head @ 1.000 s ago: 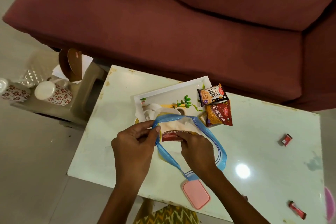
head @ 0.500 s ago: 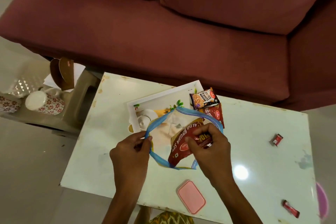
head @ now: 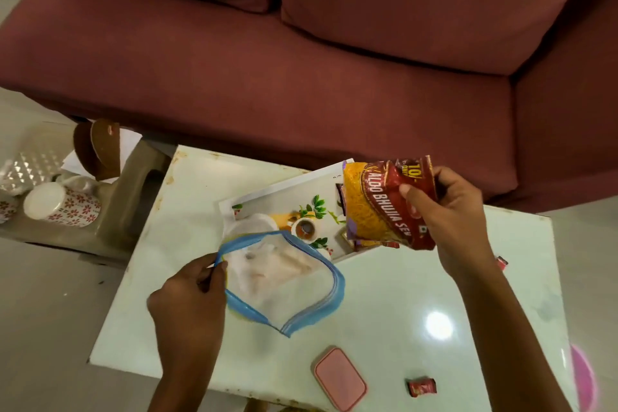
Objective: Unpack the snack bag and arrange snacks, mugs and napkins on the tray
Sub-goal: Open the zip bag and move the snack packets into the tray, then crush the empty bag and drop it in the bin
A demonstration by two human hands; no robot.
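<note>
Snack packet (head: 384, 204) gripped by right hand (head: 448, 211), seemingly above tray (head: 281, 192)

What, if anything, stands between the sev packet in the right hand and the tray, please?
Nothing visible does. The right hand holds the sev packet in the air over the tray's right end, where other packets already lie beneath it.

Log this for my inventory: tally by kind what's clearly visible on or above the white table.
snack packet, in the right hand: 1
zip bag, held by the left hand: 1
tray: 1
red candies: 2
pink container: 1
Total: 6. Packets under the held one are too hidden to count.
</note>
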